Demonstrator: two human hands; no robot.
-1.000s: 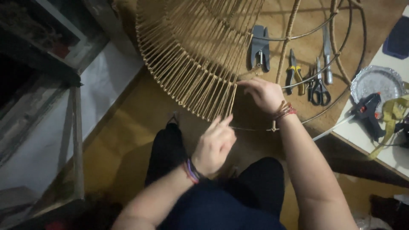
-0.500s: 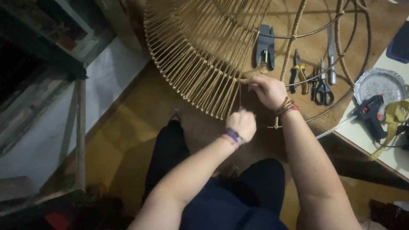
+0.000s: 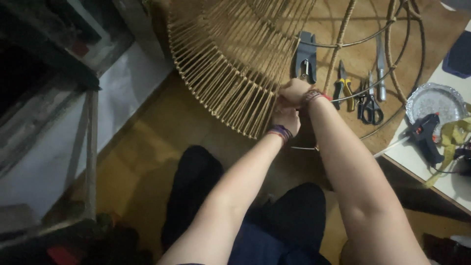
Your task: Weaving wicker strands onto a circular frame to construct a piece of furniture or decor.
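Here the person sits on the floor (image 3: 147, 147) with knees apart, and the wire lampshade frame (image 3: 235, 59) leans toward the lap so its lower rim is within easy reach. Both hands meet at that rim, just where the wound jute cord (image 3: 221, 93) ends and the bare wire ring (image 3: 387, 64) begins. The right hand (image 3: 294, 92) is closed into a fist on the rim, seemingly pinning the last turns so they stay tight. The left hand (image 3: 285, 117) sits just beneath it, touching it, fingers curled; what it grips is hidden, though a cord end seems likely. Beyond the hands, inside the bare part of the frame, pliers (image 3: 342, 88), scissors (image 3: 371, 105) and a grey tool (image 3: 305, 60) lie on the floor. A glue gun (image 3: 426, 135) rests on the low white table (image 3: 417, 162) at the right, near its edge.
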